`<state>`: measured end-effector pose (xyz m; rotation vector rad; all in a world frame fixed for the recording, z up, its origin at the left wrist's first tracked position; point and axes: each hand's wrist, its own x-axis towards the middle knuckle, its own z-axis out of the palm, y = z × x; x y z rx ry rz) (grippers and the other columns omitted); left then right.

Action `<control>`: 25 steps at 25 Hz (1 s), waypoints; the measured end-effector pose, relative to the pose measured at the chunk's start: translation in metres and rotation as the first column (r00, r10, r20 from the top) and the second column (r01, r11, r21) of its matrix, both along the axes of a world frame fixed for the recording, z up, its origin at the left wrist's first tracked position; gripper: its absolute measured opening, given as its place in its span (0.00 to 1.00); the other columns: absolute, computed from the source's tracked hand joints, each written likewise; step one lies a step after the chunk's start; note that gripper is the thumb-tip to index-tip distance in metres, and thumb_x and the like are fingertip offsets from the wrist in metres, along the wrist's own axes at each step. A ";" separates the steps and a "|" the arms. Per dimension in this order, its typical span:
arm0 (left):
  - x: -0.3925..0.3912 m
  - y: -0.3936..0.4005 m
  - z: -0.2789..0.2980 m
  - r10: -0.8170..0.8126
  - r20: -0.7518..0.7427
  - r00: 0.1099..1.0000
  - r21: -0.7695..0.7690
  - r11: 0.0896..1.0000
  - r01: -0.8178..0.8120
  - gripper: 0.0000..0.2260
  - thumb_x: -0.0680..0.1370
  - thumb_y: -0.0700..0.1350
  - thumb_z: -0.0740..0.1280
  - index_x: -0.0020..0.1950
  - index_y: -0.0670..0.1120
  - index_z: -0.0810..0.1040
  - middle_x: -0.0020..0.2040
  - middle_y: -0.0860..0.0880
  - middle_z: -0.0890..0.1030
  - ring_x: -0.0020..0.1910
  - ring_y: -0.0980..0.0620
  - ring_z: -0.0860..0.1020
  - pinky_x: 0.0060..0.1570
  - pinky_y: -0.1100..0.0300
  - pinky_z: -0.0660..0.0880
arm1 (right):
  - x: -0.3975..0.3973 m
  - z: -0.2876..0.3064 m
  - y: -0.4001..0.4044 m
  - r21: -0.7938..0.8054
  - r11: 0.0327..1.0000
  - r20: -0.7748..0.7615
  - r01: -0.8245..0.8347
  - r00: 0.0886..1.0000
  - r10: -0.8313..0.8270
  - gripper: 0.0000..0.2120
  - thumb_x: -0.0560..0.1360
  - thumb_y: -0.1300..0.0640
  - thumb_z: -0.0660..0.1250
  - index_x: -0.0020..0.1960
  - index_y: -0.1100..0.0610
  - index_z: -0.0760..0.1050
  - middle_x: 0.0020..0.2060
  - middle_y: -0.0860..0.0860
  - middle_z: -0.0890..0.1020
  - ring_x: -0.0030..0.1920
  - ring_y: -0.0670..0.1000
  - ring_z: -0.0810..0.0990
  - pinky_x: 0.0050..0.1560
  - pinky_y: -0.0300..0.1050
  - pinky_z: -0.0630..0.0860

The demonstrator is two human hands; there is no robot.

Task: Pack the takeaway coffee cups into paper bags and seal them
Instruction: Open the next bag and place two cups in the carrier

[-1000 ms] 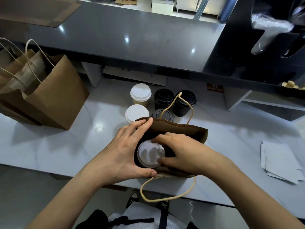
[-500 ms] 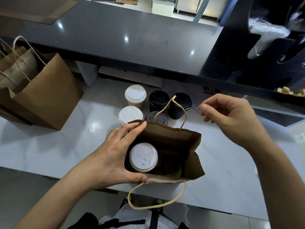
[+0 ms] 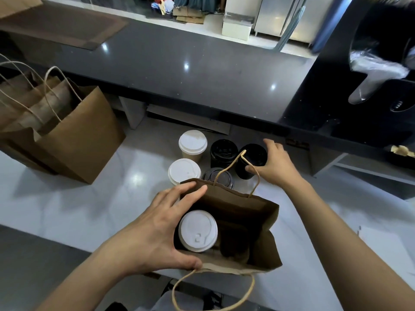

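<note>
A small brown paper bag (image 3: 258,212) stands open near the counter's front edge, with a white-lidded cup (image 3: 197,231) inside on its left. My left hand (image 3: 155,230) grips the bag's left rim, fingers on the far edge, thumb on the near edge. Behind the bag stand two white-lidded cups (image 3: 192,142) (image 3: 184,170) and three black cups. My right hand (image 3: 275,164) curls round the rightmost black cup (image 3: 253,160). Another black cup (image 3: 223,151) is beside it, and a third (image 3: 219,177) sits partly hidden behind the bag's rim.
Larger brown paper bags (image 3: 74,135) with rope handles stand at the left on the white counter (image 3: 78,205). A raised dark shelf (image 3: 179,70) runs across the back, low over the cups. A black dispenser unit (image 3: 359,104) stands at the right.
My right hand left the white-lidded cup inside the bag, rose to the right, then reached forward and closed round the rightmost black cup. My left hand kept hold of the bag's rim.
</note>
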<state>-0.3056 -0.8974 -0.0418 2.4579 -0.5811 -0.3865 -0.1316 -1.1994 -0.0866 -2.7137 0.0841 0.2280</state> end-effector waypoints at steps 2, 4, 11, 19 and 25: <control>-0.001 0.000 0.001 0.006 -0.004 1.000 -0.002 1.000 -0.006 0.56 0.62 0.69 0.77 0.78 0.71 0.42 0.76 0.71 0.44 0.77 0.65 0.46 0.77 0.58 0.57 | 0.011 -0.009 0.005 -0.055 0.998 -0.031 -0.010 0.999 0.008 0.49 0.68 0.43 0.79 0.80 0.54 0.56 0.75 0.58 0.65 0.73 0.63 0.66 0.71 0.61 0.68; -0.002 0.000 0.001 0.006 -0.011 1.000 0.004 1.000 -0.006 0.56 0.62 0.69 0.77 0.77 0.72 0.41 0.76 0.71 0.43 0.77 0.65 0.45 0.77 0.58 0.57 | 0.017 -0.017 0.007 -0.096 0.995 -0.060 -0.014 0.998 0.008 0.47 0.69 0.42 0.78 0.79 0.55 0.58 0.73 0.59 0.67 0.71 0.64 0.68 0.70 0.62 0.69; -0.003 -0.001 0.001 0.001 -0.010 1.000 0.015 1.000 0.000 0.55 0.63 0.69 0.76 0.77 0.72 0.41 0.76 0.71 0.42 0.77 0.66 0.43 0.77 0.58 0.57 | 0.005 -0.013 -0.003 0.048 0.998 -0.005 0.031 0.999 -0.031 0.42 0.68 0.44 0.79 0.75 0.52 0.63 0.68 0.56 0.71 0.67 0.60 0.73 0.64 0.57 0.75; -0.003 0.000 -0.002 -0.020 0.052 0.998 0.080 0.997 0.016 0.54 0.63 0.73 0.72 0.77 0.71 0.39 0.77 0.68 0.40 0.78 0.62 0.40 0.79 0.55 0.51 | -0.074 0.055 -0.021 0.297 0.942 0.151 0.154 0.967 -0.205 0.41 0.69 0.46 0.80 0.76 0.48 0.64 0.69 0.52 0.70 0.64 0.49 0.71 0.66 0.46 0.70; -0.001 0.003 -0.005 -0.040 0.091 0.995 0.064 0.997 0.035 0.53 0.63 0.75 0.70 0.79 0.69 0.41 0.79 0.65 0.42 0.79 0.60 0.43 0.79 0.52 0.54 | -0.151 0.114 -0.012 0.477 0.872 0.313 0.107 0.907 -0.282 0.39 0.65 0.42 0.78 0.74 0.43 0.68 0.67 0.45 0.74 0.65 0.46 0.73 0.61 0.40 0.72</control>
